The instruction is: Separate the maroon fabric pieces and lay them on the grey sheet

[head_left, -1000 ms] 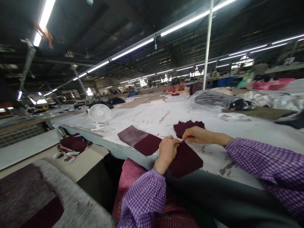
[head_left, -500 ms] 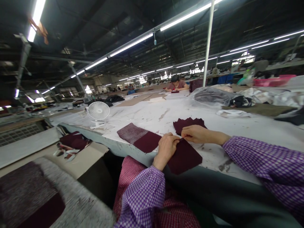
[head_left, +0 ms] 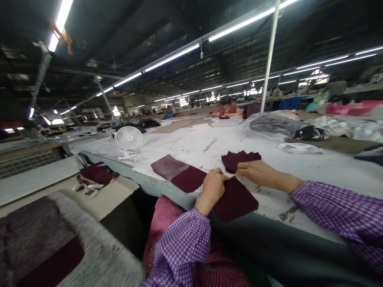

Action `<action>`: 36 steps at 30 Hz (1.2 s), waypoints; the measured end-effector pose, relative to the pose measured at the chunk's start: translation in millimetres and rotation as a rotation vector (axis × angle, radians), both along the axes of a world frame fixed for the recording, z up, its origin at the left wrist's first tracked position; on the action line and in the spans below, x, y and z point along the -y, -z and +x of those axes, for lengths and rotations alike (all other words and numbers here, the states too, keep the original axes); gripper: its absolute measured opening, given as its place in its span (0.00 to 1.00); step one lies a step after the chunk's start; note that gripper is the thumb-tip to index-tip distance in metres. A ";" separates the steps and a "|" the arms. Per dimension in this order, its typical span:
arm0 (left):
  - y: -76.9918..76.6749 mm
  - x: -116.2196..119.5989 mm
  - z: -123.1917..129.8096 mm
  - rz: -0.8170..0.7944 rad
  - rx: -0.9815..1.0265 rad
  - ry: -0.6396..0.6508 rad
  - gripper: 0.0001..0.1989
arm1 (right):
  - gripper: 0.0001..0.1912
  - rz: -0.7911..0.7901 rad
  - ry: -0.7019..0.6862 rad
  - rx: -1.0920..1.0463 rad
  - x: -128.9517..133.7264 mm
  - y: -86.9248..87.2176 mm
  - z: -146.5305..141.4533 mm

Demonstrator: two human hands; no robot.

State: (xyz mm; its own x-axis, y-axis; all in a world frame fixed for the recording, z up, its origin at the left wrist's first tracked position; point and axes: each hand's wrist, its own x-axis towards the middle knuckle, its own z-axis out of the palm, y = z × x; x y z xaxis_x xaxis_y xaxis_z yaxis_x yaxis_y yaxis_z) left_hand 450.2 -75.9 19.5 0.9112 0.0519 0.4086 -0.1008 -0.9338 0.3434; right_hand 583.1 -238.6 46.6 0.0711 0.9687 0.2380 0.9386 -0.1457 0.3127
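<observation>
Both hands meet at the far left corner of the flat dark maroon felt-like fabric square [head_left: 235, 199], lying at the near edge of the stained white counter [head_left: 299, 161]. The left hand [head_left: 212, 188] has its grip pinched on that corner; the right hand [head_left: 256, 172] rests loose, fingers flat, just beside a fanned stack of maroon fabric squares [head_left: 239, 158].

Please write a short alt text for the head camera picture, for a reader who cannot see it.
Two hands in purple checked sleeves work a dark red fabric piece at the edge of a long white table: the left hand pinches its top edge, the right hand rests beside it. Behind lie a fanned stack of red pieces, a grey and red piece and a small white fan.
</observation>
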 end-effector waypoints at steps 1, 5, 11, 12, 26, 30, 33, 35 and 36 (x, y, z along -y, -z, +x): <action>-0.3 0.1 -0.2 0.004 0.002 -0.001 0.18 | 0.13 0.024 0.028 -0.052 0.3 -1.6 0.5; 1.3 -0.8 1.6 0.023 -0.001 0.004 0.18 | 0.12 0.063 0.027 -0.176 -1.0 -3.8 -0.2; 3.8 -2.1 3.8 0.026 0.003 0.012 0.19 | 0.11 0.070 0.044 -0.207 -4.2 1.3 -2.9; 3.4 -1.9 3.2 0.027 0.002 0.012 0.19 | 0.11 0.071 0.045 -0.205 -4.4 1.6 -3.0; 2.1 -2.0 1.0 0.110 0.013 0.030 0.19 | 0.10 -0.037 -0.158 0.165 -5.4 3.4 -5.6; 5.8 -3.0 2.6 0.133 0.034 0.038 0.19 | 0.12 -0.034 -0.027 0.076 -2.2 -6.5 -5.7; 6.0 -1.5 2.6 0.139 0.032 0.026 0.19 | 0.16 0.053 0.003 -0.139 -4.5 -13.5 -16.4; 4.0 0.2 1.7 0.145 0.032 0.019 0.19 | 0.17 0.075 -0.036 -0.248 -7.3 -13.9 -25.8; 2.6 0.6 1.0 0.146 0.034 0.021 0.19 | 0.16 0.068 -0.050 -0.277 -8.4 -12.9 -29.8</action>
State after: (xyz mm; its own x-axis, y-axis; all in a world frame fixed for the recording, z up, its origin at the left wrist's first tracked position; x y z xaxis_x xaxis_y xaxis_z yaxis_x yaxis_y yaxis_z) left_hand 451.1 -76.5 16.9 0.8971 -0.0293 0.4408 -0.1299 -0.9712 0.1998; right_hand 553.4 -230.2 59.6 0.0947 0.9552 0.2803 0.9935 -0.1087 0.0346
